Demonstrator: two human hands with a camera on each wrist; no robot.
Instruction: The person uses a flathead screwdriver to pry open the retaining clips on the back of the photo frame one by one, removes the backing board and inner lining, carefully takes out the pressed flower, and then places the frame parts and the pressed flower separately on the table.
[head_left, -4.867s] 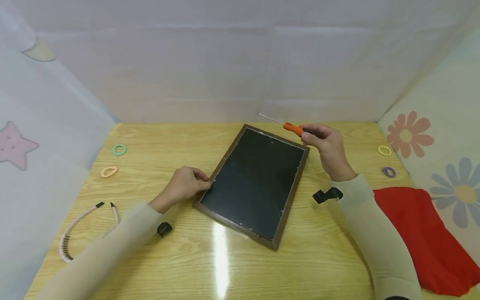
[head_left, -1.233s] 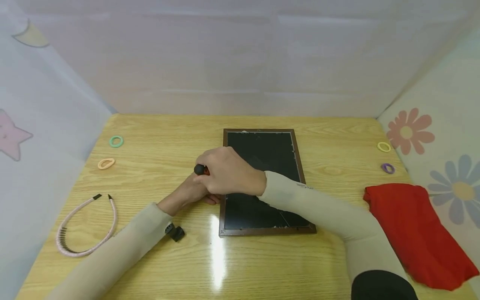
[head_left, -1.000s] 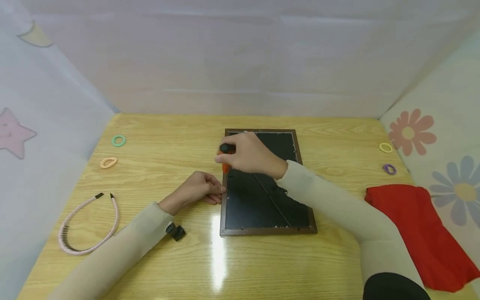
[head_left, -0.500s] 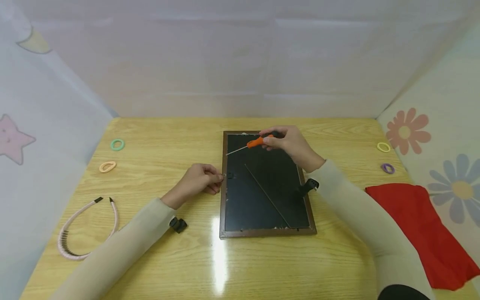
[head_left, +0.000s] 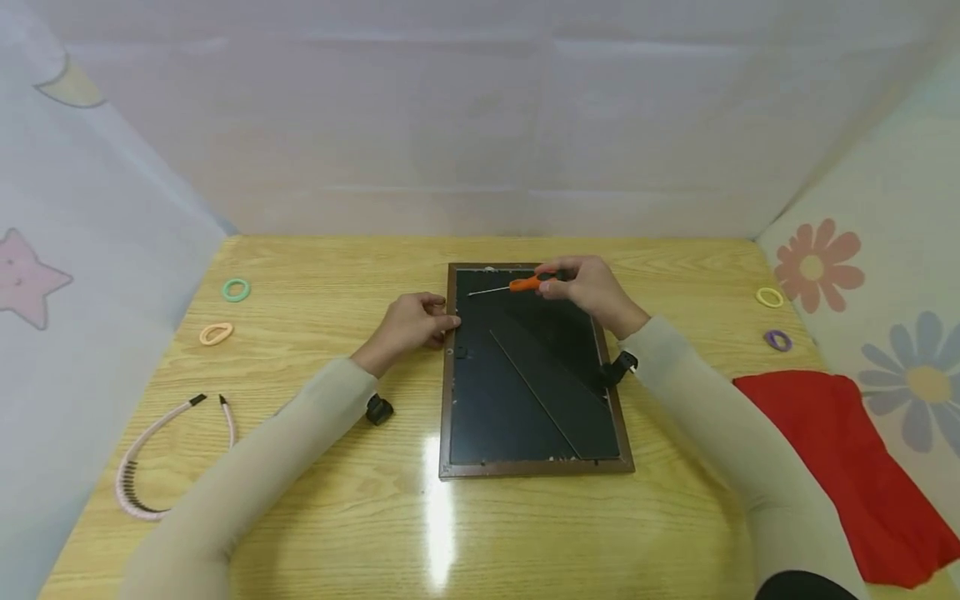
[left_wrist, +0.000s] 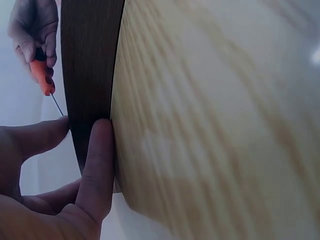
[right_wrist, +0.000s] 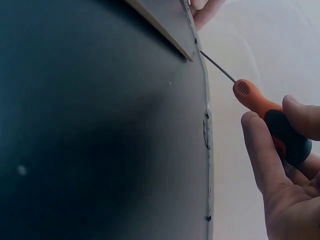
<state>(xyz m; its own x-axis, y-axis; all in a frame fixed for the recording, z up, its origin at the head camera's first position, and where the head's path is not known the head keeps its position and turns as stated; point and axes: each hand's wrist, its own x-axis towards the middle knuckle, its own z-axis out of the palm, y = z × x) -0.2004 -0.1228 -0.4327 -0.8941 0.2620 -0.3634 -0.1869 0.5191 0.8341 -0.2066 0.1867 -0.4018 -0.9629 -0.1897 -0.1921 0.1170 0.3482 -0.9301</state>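
Observation:
A brown picture frame lies back side up on the table, its black backing panel showing. A thin stand flap runs diagonally across the panel. My left hand pinches the frame's left edge, thumb on the upper rim and index finger along the outer side. Over the far part of the panel, my right hand holds a screwdriver by its orange and black handle. Its thin shaft points left above the panel, towards the left hand. A small dark hanger sits near the left rim.
Green and peach hair ties and a pink headband lie at the left. At the right are yellow and purple hair ties and a red cloth. A pale fabric wall stands behind the table.
The frame has turned straighter. My right hand has lifted the screwdriver from upright at the left rim and moved right. My left hand has slid along the rim towards the back.

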